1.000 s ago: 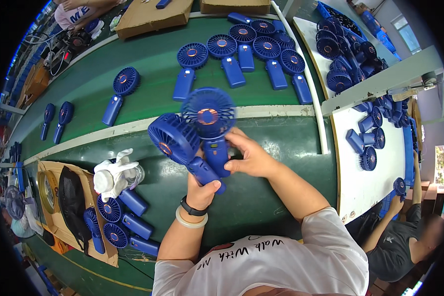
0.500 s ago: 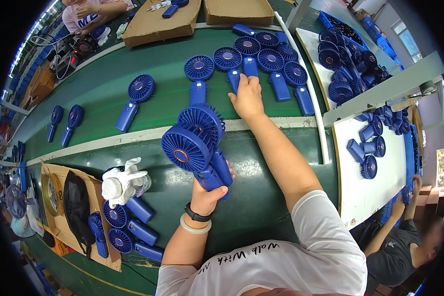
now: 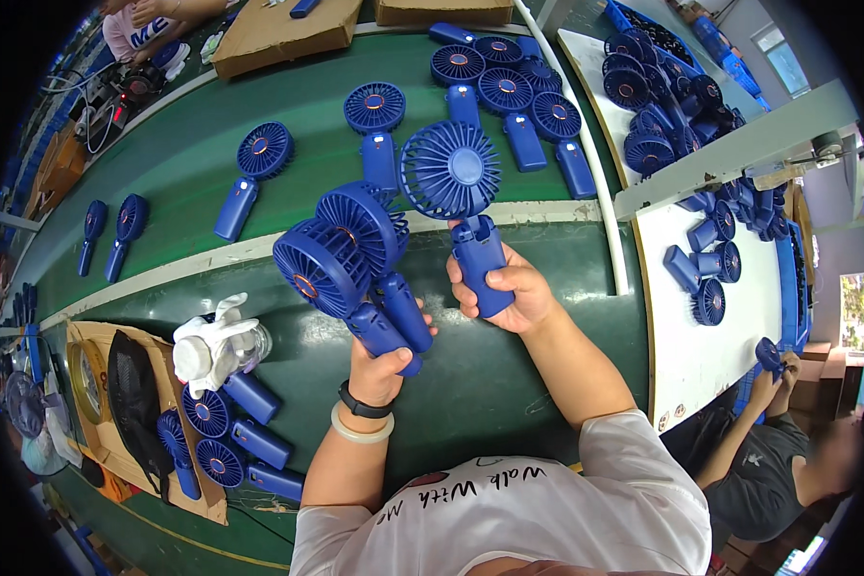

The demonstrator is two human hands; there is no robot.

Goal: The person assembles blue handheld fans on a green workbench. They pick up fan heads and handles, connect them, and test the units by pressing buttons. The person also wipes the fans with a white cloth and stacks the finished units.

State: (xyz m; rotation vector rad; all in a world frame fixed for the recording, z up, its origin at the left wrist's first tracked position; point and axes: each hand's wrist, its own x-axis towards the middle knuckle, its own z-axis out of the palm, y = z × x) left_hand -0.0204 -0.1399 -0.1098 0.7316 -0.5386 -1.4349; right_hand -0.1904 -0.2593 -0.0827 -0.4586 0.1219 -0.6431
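Note:
Two blue handheld fans (image 3: 322, 269) are gripped side by side by their handles in my left hand (image 3: 382, 372), their round heads tilted up and to the left. My right hand (image 3: 518, 293) is closed round the handle of another blue handheld fan (image 3: 456, 171), whose round cage faces me. That fan is held upright over the near edge of the green belt (image 3: 317, 168), just right of the left-hand pair. Behind it on the belt lies a fan (image 3: 375, 108), with a cluster of several more fans (image 3: 506, 89) farther right.
At my left are a glass jar with a white glove (image 3: 223, 346), several fans (image 3: 223, 463) and a cardboard tray (image 3: 202, 504). A white pipe (image 3: 600, 182) borders the right side. Beyond it, a white table (image 3: 710, 370) carries piled fans; a co-worker (image 3: 768, 470) sits there.
My right hand has lifted a fan off the belt and brought it toward me, turning its other side to view. The two fans in my left hand have shifted slightly left.

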